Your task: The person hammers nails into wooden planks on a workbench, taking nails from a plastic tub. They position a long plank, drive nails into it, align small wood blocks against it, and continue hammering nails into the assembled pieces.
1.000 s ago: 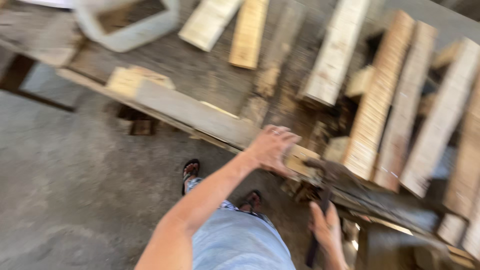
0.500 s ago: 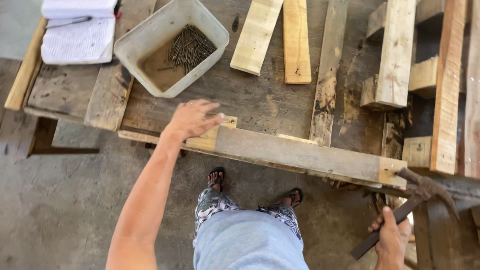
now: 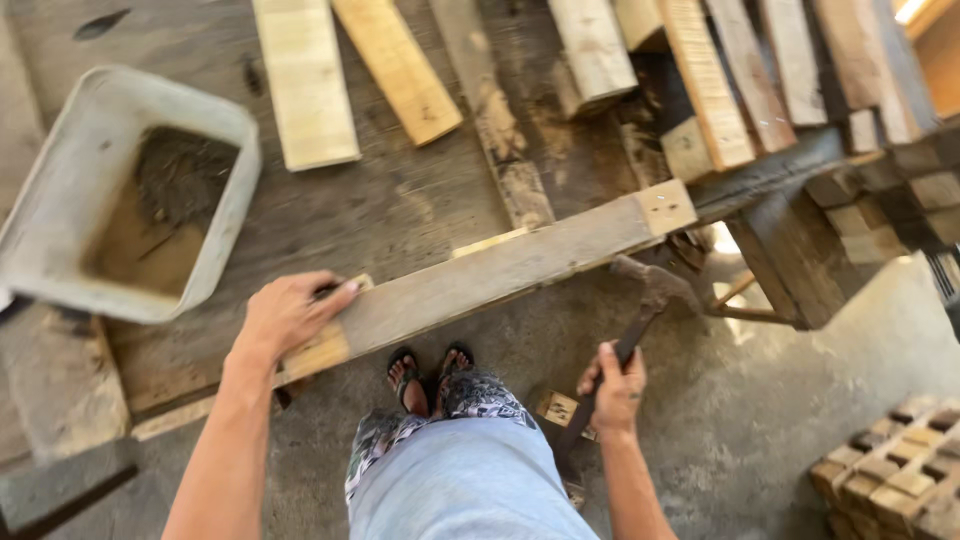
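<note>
A shallow grey plastic tub (image 3: 60, 215) sits at the left end of the wooden workbench (image 3: 400, 200), tilted in the view, and holds a dark heap of nails (image 3: 185, 180) piled against its upper right corner; the rest of its floor shows bare brownish plastic. Along the front edge of the bench lies a long grey timber beam (image 3: 500, 265), running from lower left up to the right, its pale sawn end (image 3: 665, 207) jutting past the bench corner. The left hand (image 3: 290, 315) presses down flat on the near end of this beam, fingers (image 3: 335, 292) together and curled over its top edge, the thumb on the near side, so the beam lies directly under the palm and stretches away to the right of the fingertips. The right hand (image 3: 612, 385) is clamped in a fist around the dark handle of a claw hammer (image 3: 640, 310), held low in front of the bench; the hammer's head sits just beneath the beam's jutting end, whether touching it cannot be told. Pale and weathered planks (image 3: 305, 80) lie side by side across the back of the bench. Below, two feet in sandals (image 3: 428, 372) stand on the concrete floor (image 3: 750, 420), and stacked small wood blocks (image 3: 895, 465) fill the lower right corner.
</note>
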Demonstrator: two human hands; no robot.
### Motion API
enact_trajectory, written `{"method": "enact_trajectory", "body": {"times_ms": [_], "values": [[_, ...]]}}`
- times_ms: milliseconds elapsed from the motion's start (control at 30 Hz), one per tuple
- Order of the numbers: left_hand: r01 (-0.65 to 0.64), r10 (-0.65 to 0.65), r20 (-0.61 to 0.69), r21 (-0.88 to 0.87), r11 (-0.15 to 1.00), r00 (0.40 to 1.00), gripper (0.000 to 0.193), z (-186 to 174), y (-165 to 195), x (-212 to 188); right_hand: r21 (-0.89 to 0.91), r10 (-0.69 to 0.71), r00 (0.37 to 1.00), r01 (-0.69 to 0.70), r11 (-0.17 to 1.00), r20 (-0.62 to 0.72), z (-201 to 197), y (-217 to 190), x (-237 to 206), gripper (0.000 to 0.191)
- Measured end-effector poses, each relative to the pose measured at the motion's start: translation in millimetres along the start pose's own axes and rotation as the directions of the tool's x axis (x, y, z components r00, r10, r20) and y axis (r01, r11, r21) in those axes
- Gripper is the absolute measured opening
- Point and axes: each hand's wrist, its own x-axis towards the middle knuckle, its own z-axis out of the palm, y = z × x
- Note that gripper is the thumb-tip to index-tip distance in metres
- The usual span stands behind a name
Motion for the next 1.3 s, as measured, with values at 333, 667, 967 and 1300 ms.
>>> {"method": "enact_trajectory", "body": {"times_ms": [333,667,967,1300], "values": [[-0.242,0.241,0.023,0.067,0.968,0.97,0.051,9,-9,16,0.083,0.124,0.975,-0.11,0.99,-0.184,-8,26,-61,0.015],[-0.391,0.561,0.079,-0.638,0.664,0.824,0.049,5,-102,35,0.18,0.212,0.915,-0.157,0.971,-0.345,73,123,-215,0.018],[-0.448,0.584,-0.1,-0.749,0.489,0.805,0.046,23,-89,29,0.17,0.28,0.949,-0.255,0.952,-0.144,170,116,-260,0.022],[-0.491,0.498,-0.244,-0.742,0.457,0.832,0.045,27,-82,15,0.138,0.302,0.952,-0.305,0.942,0.043,250,122,-203,0.021]]}}
